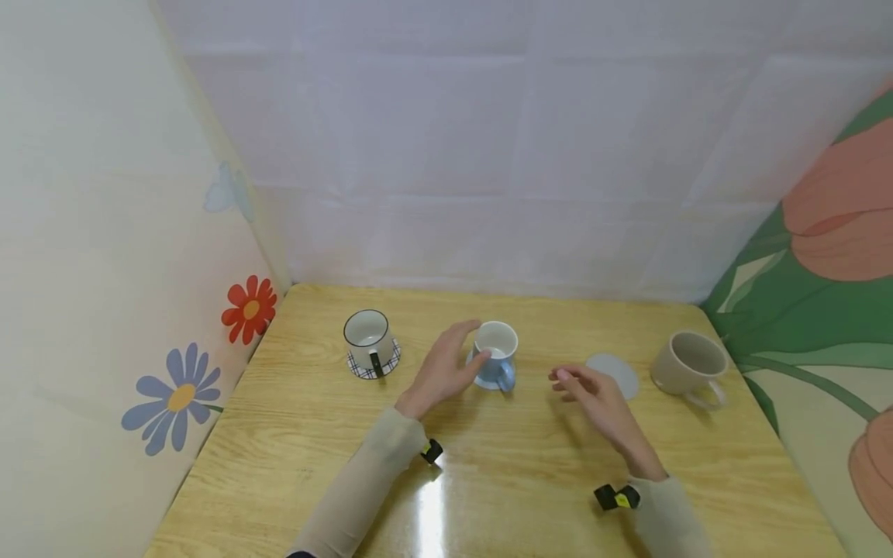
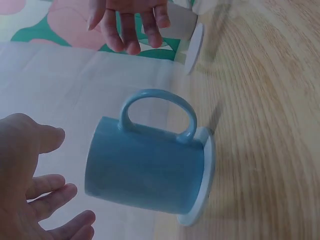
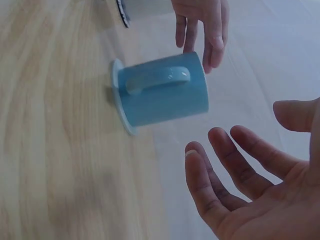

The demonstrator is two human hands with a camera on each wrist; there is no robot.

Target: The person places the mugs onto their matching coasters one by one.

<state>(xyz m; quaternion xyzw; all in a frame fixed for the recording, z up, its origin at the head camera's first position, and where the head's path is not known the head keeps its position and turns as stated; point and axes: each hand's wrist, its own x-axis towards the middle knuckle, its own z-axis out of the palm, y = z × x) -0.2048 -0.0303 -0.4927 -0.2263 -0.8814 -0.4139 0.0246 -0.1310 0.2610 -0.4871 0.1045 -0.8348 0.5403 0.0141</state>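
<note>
A light blue mug [image 1: 492, 367] with a white inside stands upright on a round pale blue coaster [image 2: 210, 162] at the middle of the table. My left hand [image 1: 445, 369] is at the mug's left side, thumb and fingers spread around its rim; in the left wrist view, a gap shows between the hand and the mug. To the mug's right, my right hand [image 1: 601, 404] hovers over the table with loosely bent fingers, holding nothing. Just beyond it lies a round grey coaster [image 1: 617, 375] with nothing on it.
On the left, a white mug [image 1: 358, 352] with a black rim and black handle stands on a checked coaster [image 1: 359, 372]. A beige mug [image 1: 671, 367] sits directly on the wooden table [image 1: 516, 480] at the right. White cloth [image 1: 446, 155] hangs behind, with flower-patterned panels at both sides.
</note>
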